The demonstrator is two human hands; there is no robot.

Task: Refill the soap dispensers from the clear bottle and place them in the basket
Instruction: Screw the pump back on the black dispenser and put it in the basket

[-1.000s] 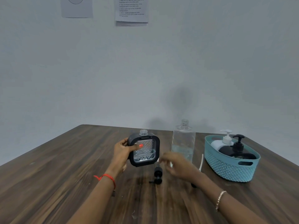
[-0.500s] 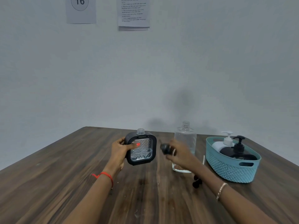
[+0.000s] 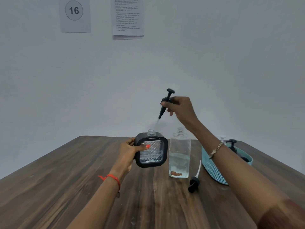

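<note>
Head: clear bottle [image 3: 179, 156] half full — basket [image 3: 212, 169] holds dispensers [image 3: 232, 145].

Dark wooden table [image 3: 66, 187] against pale wall [image 3: 231, 63] bearing papers [image 3: 127, 17].

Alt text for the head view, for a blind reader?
The right hand holds a black pump above the open neck of a square black soap dispenser held by the left hand. A clear bottle, second pump and teal basket sit on the table.
</note>
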